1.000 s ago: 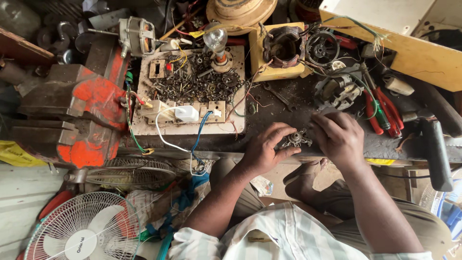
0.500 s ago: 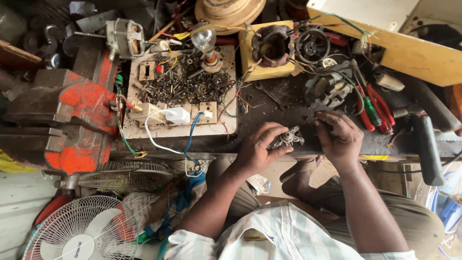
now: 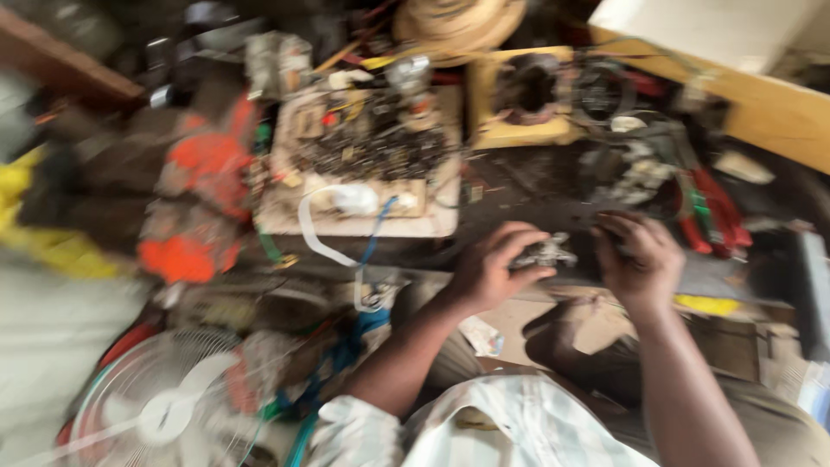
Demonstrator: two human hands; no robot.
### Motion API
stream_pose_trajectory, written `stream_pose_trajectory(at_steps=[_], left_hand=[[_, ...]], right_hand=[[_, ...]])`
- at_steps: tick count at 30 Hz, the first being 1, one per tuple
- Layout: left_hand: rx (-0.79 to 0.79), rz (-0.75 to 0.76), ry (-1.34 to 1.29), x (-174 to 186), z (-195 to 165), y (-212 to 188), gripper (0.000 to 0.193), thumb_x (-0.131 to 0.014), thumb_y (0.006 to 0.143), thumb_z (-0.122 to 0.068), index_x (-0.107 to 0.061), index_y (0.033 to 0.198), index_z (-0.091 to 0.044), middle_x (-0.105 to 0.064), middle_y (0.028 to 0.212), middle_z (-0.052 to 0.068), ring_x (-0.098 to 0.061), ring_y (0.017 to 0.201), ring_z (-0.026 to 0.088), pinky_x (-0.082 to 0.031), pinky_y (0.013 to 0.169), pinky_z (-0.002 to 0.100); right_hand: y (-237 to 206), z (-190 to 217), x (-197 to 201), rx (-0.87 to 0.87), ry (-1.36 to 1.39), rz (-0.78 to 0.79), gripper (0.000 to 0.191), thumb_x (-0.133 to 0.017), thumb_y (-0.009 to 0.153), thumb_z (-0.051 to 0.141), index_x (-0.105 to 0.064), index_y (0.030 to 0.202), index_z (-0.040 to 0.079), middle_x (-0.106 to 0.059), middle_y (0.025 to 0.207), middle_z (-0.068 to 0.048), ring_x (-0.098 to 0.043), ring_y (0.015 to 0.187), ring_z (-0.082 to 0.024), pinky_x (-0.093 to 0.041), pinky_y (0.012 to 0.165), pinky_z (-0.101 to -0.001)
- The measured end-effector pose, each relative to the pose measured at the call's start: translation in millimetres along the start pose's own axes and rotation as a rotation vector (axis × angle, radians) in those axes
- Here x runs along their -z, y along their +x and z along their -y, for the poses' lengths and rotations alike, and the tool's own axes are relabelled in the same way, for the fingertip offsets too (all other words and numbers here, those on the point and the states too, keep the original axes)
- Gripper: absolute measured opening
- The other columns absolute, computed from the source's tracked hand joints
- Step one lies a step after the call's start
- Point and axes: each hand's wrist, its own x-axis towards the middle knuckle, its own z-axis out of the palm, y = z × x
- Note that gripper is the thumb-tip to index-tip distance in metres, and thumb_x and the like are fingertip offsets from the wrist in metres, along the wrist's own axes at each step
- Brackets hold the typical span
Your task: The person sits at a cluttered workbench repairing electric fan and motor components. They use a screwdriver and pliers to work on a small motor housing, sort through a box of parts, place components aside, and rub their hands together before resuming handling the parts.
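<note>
the small grey metal part sits at the near edge of the dark cluttered workbench, between the two hands. motion blur hides its shape and detail. the left hand has its fingers curled around the part's left side, clamped on it. the right hand lies just beside the part on the right, fingers bent down onto the bench; whether they pinch anything cannot be told, as the fingertips are smeared and turned away.

beyond the left hand stands a pale wooden board carrying dark loose hardware, a white plug and a white cord; individual pieces cannot be resolved. further back is a yellow housing with a round dark opening. right of the right hand lie red-handled tools, their tips lost in the clutter. at far left, an orange-painted metal block is badly blurred. a white fan with wire guard is cut off by the lower left edge.
</note>
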Motion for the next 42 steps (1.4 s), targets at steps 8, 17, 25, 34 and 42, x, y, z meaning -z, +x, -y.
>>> stream_pose_trajectory(at_steps=[8, 17, 25, 34, 42], left_hand=[[-0.016, -0.012, 0.029, -7, 4, 0, 0.048, -0.079, 0.093, -0.036, -0.062, 0.131, -0.011, -0.065, 0.128, 0.008, -0.069, 0.118, 0.027, -0.058, 0.100, 0.037], [-0.009, 0.000, 0.054, -12, 8, -5, 0.049, -0.077, 0.095, -0.040, -0.063, 0.132, -0.011, -0.066, 0.123, 0.009, -0.069, 0.114, 0.025, -0.057, 0.097, 0.034], [-0.059, -0.051, 0.158, -14, 2, -6, 0.055, -0.076, 0.093, -0.042, -0.061, 0.134, -0.009, -0.065, 0.127, 0.009, -0.066, 0.120, 0.026, -0.054, 0.107, 0.037], [-0.202, -0.127, 0.127, -3, -9, -16, 0.050, -0.080, 0.096, -0.029, -0.056, 0.133, -0.007, -0.062, 0.136, 0.012, -0.063, 0.128, 0.029, -0.053, 0.110, 0.039], [-0.222, -0.121, 0.347, 127, -44, -27, 0.014, -0.071, 0.095, -0.008, -0.064, 0.108, -0.008, -0.069, 0.114, 0.009, -0.067, 0.111, 0.026, -0.055, 0.095, 0.040]], right_hand=[[-9, -12, -1, 0.061, -0.116, 0.075, 0.013, -0.081, 0.103, 0.006, -0.071, 0.111, 0.010, -0.075, 0.115, -0.006, -0.071, 0.100, -0.025, -0.056, 0.089, -0.0322], [-17, -20, -3, 0.056, -0.169, 0.101, 0.015, -0.081, 0.102, 0.008, -0.072, 0.114, 0.012, -0.074, 0.115, -0.005, -0.072, 0.102, -0.023, -0.056, 0.091, -0.0315], [-14, -16, 1, 0.081, -0.214, 0.112, 0.013, -0.080, 0.103, 0.008, -0.073, 0.113, 0.012, -0.075, 0.114, -0.004, -0.073, 0.101, -0.022, -0.056, 0.091, -0.0298], [-11, -10, 0, 0.064, -0.213, 0.115, 0.014, -0.082, 0.102, 0.009, -0.072, 0.112, 0.011, -0.074, 0.111, -0.005, -0.072, 0.097, -0.023, -0.056, 0.087, -0.0305], [-15, -20, -7, 0.087, -0.200, 0.088, 0.016, -0.083, 0.101, 0.011, -0.071, 0.113, 0.012, -0.074, 0.109, -0.005, -0.070, 0.093, -0.023, -0.056, 0.084, -0.0312]])
